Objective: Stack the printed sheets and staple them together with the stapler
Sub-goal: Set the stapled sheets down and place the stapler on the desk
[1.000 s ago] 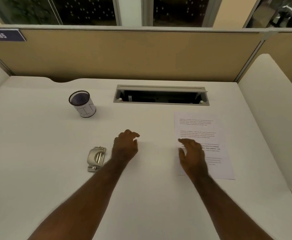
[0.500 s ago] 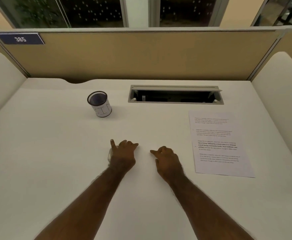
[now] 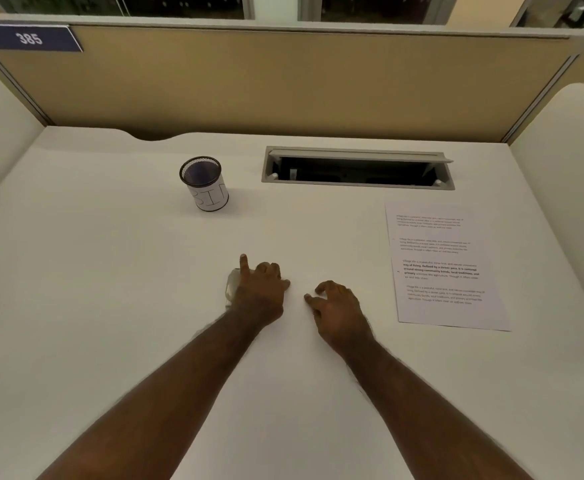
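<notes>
The printed sheets lie flat on the white desk at the right, looking like one neat stack. A silver stapler rests on the desk near the middle. My left hand lies over it, fingers curled around its body and one finger pointing up, so only the stapler's left edge shows. My right hand rests on bare desk just right of the left hand, fingers loosely spread and holding nothing. It is well left of the sheets.
A black mesh pen cup with a white label stands at the back left. An open cable slot sits in the desk at the back centre. A tan partition closes the back, and white dividers flank both sides.
My left hand has moved left onto the stapler and covered it. My right hand has come off the sheets and shifted left onto bare desk.
</notes>
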The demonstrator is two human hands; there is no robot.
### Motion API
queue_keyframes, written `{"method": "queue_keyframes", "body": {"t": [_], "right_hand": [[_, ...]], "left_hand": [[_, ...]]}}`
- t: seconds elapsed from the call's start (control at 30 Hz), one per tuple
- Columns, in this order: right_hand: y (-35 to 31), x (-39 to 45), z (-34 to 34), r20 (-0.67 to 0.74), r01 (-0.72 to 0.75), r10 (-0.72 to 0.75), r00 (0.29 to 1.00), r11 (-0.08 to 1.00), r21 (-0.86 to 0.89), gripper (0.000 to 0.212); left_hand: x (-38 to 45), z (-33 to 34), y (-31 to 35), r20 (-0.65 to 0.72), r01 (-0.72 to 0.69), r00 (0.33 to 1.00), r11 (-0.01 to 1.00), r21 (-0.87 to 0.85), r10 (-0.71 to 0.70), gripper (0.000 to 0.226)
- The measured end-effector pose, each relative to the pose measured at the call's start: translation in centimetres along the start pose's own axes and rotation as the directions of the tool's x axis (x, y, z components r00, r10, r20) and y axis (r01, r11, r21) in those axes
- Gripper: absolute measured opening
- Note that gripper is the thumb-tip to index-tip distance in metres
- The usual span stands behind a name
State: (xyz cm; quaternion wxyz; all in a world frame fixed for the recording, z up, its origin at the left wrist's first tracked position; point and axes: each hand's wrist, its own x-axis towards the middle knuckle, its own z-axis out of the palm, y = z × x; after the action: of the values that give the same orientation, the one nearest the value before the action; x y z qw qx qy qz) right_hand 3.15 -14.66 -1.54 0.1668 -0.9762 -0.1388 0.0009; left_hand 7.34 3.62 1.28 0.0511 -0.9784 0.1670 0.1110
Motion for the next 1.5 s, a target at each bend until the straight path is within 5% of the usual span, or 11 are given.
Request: {"method": "queue_keyframes", "body": {"t": [0.2, 0.4, 0.77, 1.5], "right_hand": [[-0.9, -1.4, 0.5, 0.090, 0.056, -0.061, 0.994, 0.997, 0.059, 0.024], [-1.6, -0.5, -0.1, 0.168, 0.039, -0.040, 0.985, 0.999, 0.009, 0.022], [-4.6, 1.5, -1.8, 0.304, -0.007, 0.106, 0.947, 0.951, -0.310, 0.015], [-4.8, 2.3, -0.1, 0.306, -0.113, 0.176, 0.936, 0.971, -0.211, 0.021]], "left_hand": [[-2.4, 1.1, 0.4, 0.000, -0.098, 0.995, 0.995, -0.025, 0.098, 0.027], [-3.6, 1.2, 1.4, 0.006, -0.045, 0.999, 0.998, -0.039, 0.046, 0.026], [-4.0, 0.9, 2.4, -0.078, 0.002, 0.997, 0.998, -0.063, -0.007, 0.024], [-4.6, 2.0, 2.3, -0.325, -0.147, 0.927, 0.979, 0.143, 0.186, 0.019]]}}
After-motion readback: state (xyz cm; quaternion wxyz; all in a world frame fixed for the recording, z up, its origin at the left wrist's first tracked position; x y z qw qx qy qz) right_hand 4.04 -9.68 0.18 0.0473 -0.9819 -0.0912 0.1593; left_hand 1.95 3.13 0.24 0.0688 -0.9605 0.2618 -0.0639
